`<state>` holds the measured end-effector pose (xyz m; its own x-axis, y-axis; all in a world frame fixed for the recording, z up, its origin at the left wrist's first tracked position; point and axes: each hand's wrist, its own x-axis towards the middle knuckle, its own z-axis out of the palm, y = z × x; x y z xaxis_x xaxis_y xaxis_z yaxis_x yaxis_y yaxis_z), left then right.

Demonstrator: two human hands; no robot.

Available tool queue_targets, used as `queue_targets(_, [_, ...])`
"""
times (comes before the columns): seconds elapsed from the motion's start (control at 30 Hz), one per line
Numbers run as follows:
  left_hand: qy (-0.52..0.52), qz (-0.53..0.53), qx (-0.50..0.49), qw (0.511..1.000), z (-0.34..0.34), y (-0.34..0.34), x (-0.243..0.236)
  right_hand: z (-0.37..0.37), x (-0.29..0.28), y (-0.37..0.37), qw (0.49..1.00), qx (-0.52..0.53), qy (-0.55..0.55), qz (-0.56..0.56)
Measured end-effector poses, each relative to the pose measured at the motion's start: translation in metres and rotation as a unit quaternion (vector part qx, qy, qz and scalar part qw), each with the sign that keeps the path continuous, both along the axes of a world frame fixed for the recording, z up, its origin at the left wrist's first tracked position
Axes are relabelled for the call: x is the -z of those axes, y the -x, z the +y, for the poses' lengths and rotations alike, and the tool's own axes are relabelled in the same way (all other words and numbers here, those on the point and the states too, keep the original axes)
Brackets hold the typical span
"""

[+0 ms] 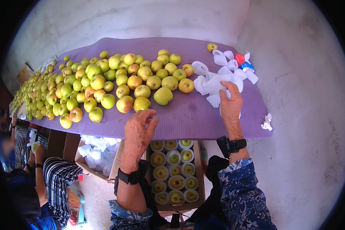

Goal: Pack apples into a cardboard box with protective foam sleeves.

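My left hand [139,129] is at the near edge of the purple-covered table, its fingers bent with a gap between thumb and forefinger. Just beyond its fingertips lies a yellow-green apple [142,104]; I see nothing in the hand. Over a loose pile of white foam fruit nets [212,84] on the right, my right hand [231,104] has its thumb and forefinger apart. Some netting shows beside its palm, but no grip on it is visible. Below the table edge, a cardboard box [198,168] holds rows of apples in foam nets.
Many apples [97,82] spread across the table's left side. A second carton [117,161] is full of foam nets. Red and blue wrappers [244,63] lie at the back right, with crumpled white paper [267,122] near the right edge. Another person [38,161] sits at the left.
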<state>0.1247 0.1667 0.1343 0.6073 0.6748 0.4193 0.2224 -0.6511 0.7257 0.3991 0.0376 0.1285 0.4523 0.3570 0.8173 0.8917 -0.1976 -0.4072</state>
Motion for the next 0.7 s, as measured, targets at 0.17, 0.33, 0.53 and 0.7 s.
queue_targets(0.17, [0.000,-0.005,0.001,1.000,-0.001,-0.002,0.002,-0.003,-0.007,0.002,0.958,-0.142,-0.144,0.204])
queue_targets(0.33, [0.041,-0.017,0.024,0.999,-0.004,-0.009,0.001,0.005,-0.011,0.021,0.898,-0.266,-0.142,0.320])
queue_targets(0.53, [0.133,-0.172,0.005,0.976,-0.006,-0.016,-0.002,0.026,-0.015,0.063,0.816,-0.424,-0.069,0.386])
queue_targets(0.7, [0.198,-0.176,0.019,0.964,0.001,-0.014,0.000,0.038,-0.021,0.093,0.831,-0.431,0.030,0.349])
